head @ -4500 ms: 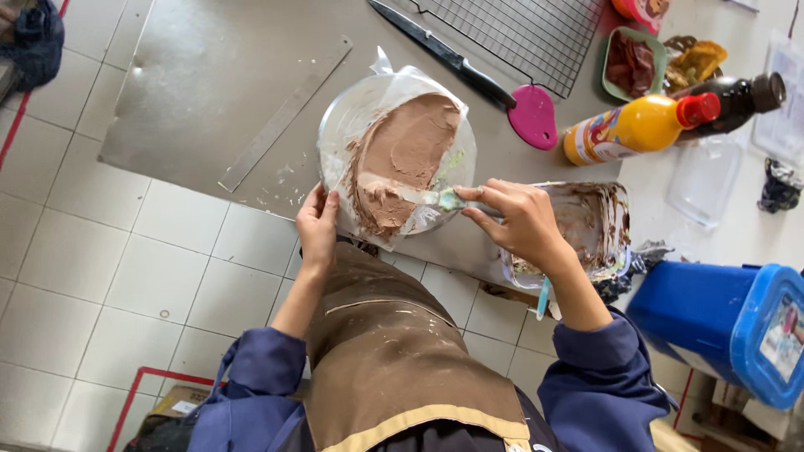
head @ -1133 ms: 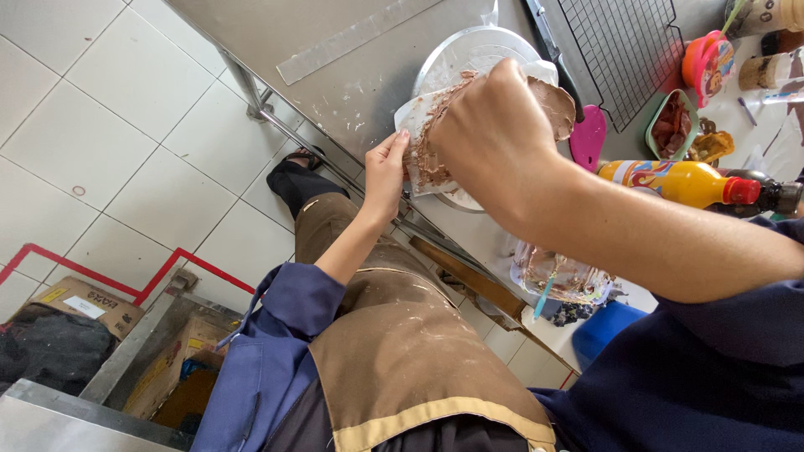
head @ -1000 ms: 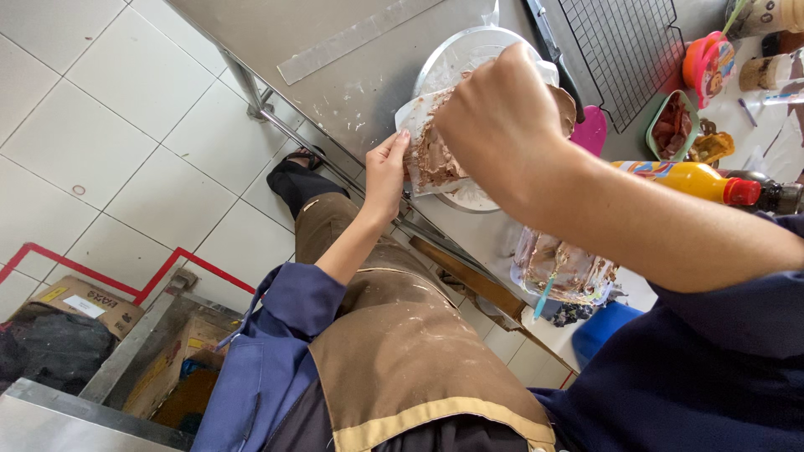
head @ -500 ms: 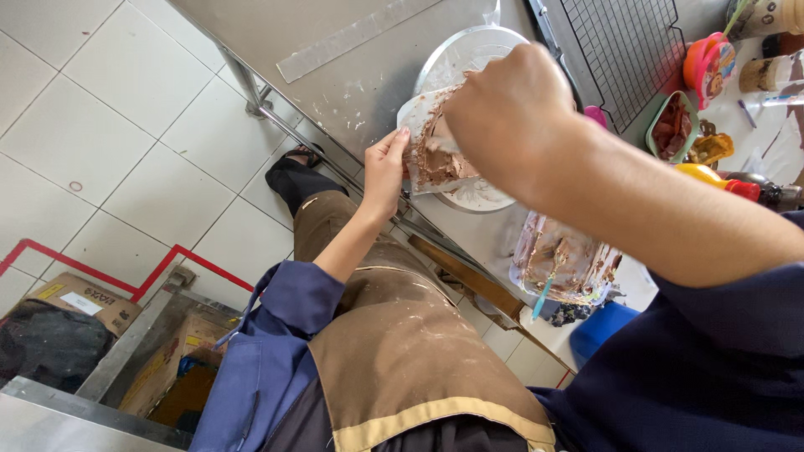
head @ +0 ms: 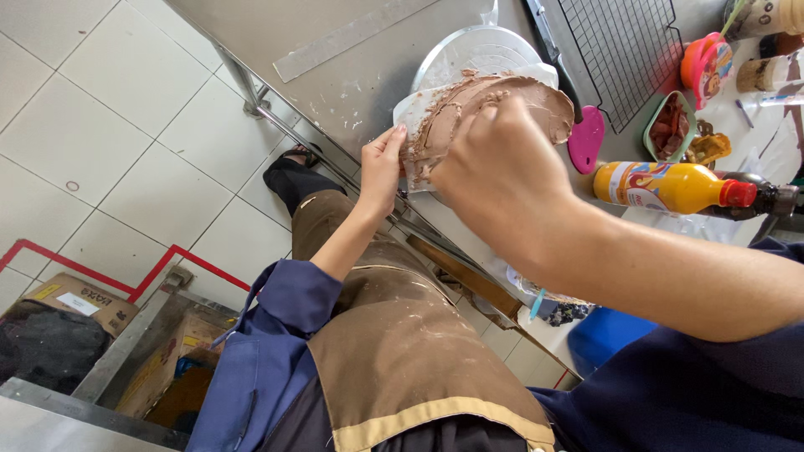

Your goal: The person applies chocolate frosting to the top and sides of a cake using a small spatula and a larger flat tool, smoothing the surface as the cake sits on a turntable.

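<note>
chocolate-brown cream covers a round cake on a white turntable at the near edge of a steel counter, seen from above by the head camera. the left hand is held against the cake's near-left side, fingers straight and together, fingertips touching the smeared white board under the cream. the right hand is raised close to the lens, directly over the cake's near half, so that much of the cake is hidden behind it; its grip is curled toward the cream, but what, if anything, is pinched inside cannot be told from this angle. the cake thus lies between the two hands, beside the left grip and beneath the right.

a long knife with a pink handle is laid just beyond the cake, next to a black wire rack. an orange bottle with a red cap is lying on its side to the right, near a small green dish of dark pieces. a brown apron, streaked with pale smears, is worn over blue sleeves. a white tiled floor with a red line is seen below the counter, with a cardboard box at the lower left.
</note>
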